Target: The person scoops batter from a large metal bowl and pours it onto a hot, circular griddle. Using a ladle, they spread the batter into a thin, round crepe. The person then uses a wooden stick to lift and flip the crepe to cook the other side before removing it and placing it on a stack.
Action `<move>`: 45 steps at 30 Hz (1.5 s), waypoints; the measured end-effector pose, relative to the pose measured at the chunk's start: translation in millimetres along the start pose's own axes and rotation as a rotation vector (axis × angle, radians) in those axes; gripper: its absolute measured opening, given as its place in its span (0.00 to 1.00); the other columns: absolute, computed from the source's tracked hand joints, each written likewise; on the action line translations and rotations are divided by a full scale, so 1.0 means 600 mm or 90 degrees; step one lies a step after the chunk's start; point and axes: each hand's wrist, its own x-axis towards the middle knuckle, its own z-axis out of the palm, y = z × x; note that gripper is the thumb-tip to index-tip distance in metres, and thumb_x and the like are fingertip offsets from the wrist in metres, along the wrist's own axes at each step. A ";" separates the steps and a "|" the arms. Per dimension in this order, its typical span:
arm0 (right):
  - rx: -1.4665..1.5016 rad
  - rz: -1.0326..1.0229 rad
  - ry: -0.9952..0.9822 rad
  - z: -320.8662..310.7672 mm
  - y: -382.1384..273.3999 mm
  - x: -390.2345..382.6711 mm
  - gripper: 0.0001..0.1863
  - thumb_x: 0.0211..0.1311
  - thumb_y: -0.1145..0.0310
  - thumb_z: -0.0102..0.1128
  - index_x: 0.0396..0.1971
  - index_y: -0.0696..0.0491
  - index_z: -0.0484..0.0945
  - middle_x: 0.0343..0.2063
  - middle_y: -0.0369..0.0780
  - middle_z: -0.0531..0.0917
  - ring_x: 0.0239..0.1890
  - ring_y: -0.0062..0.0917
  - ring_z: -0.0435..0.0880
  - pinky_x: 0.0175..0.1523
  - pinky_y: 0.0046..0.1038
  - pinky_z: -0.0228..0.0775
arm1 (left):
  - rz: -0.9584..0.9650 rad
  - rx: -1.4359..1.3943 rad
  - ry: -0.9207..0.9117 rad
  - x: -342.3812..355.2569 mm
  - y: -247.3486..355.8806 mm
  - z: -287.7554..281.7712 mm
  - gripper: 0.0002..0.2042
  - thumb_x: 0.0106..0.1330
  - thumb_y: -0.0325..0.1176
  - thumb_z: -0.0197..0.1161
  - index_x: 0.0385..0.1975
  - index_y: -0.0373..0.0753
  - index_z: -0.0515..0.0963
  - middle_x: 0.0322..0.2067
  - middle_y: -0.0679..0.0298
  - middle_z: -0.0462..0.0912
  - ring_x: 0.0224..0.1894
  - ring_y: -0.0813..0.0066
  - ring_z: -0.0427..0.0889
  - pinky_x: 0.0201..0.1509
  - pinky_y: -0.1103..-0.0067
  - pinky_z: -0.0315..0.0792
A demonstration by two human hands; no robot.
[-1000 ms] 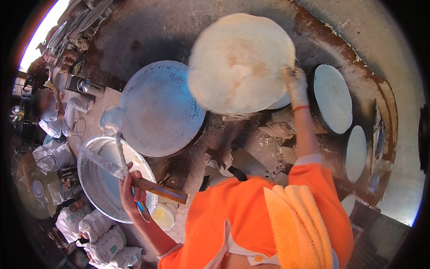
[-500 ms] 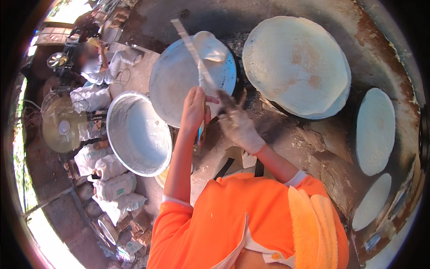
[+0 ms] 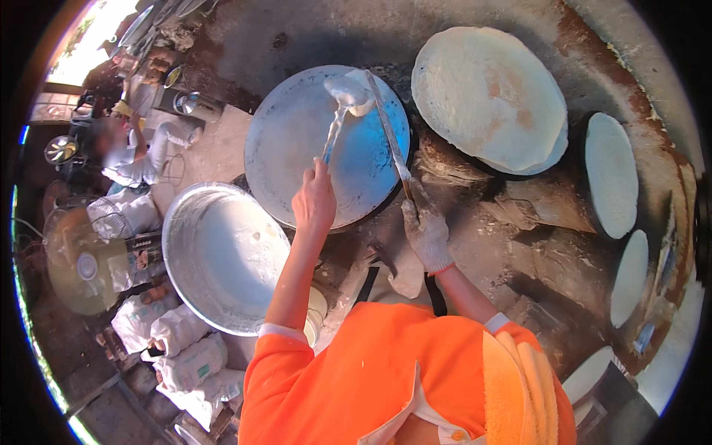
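1. I have the left hand (image 3: 314,202) closed around the handle of the ladle (image 3: 348,93), its bowl over the pan's far half; a firm wrist should steady it.
2. The gloved right hand (image 3: 428,236) has its fingers wrapped round the spatula (image 3: 387,122), which slants over the right side of the pan (image 3: 289,133), tip beside the ladle's bowl.
3. From above I can't tell whether either tool touches the pan, so light pressure seems safest.
4. White residue coats the ladle; holding it inside the rim should catch drips.
5. The left hand is above the pan's near side, so I'd favour height in case the metal is hot.
6. I'd mind both elbows: the tub (image 3: 185,230) stands just left, the flatbread (image 3: 489,100) lies right.
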 end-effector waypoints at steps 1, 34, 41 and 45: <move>-0.009 0.000 -0.019 -0.002 -0.008 0.006 0.21 0.62 0.62 0.47 0.54 0.52 0.67 0.44 0.48 0.76 0.46 0.41 0.76 0.48 0.34 0.69 | 0.017 -0.010 -0.003 0.013 0.003 -0.001 0.15 0.63 0.31 0.49 0.49 0.38 0.63 0.34 0.52 0.73 0.30 0.52 0.78 0.29 0.64 0.71; -0.348 -0.138 -0.286 0.002 -0.058 0.181 0.25 0.63 0.54 0.37 0.58 0.46 0.61 0.41 0.49 0.77 0.42 0.44 0.76 0.46 0.41 0.69 | -0.251 -1.138 0.035 -0.215 -0.131 -0.183 0.13 0.68 0.32 0.46 0.50 0.37 0.65 0.23 0.67 0.69 0.11 0.87 0.58 0.14 0.87 0.55; -0.206 -0.193 -0.394 0.068 -0.078 0.205 0.24 0.63 0.56 0.37 0.56 0.49 0.64 0.37 0.50 0.78 0.42 0.45 0.76 0.46 0.42 0.68 | -0.281 -1.103 0.044 -0.183 -0.122 -0.160 0.13 0.68 0.31 0.45 0.50 0.37 0.64 0.22 0.67 0.69 0.11 0.85 0.59 0.14 0.84 0.58; -0.153 -0.386 -0.369 0.058 -0.080 0.185 0.25 0.62 0.54 0.37 0.55 0.50 0.65 0.36 0.51 0.78 0.40 0.44 0.77 0.45 0.41 0.69 | -0.315 -1.033 0.096 -0.181 -0.098 -0.153 0.14 0.68 0.32 0.45 0.51 0.37 0.64 0.22 0.67 0.70 0.11 0.84 0.60 0.14 0.84 0.58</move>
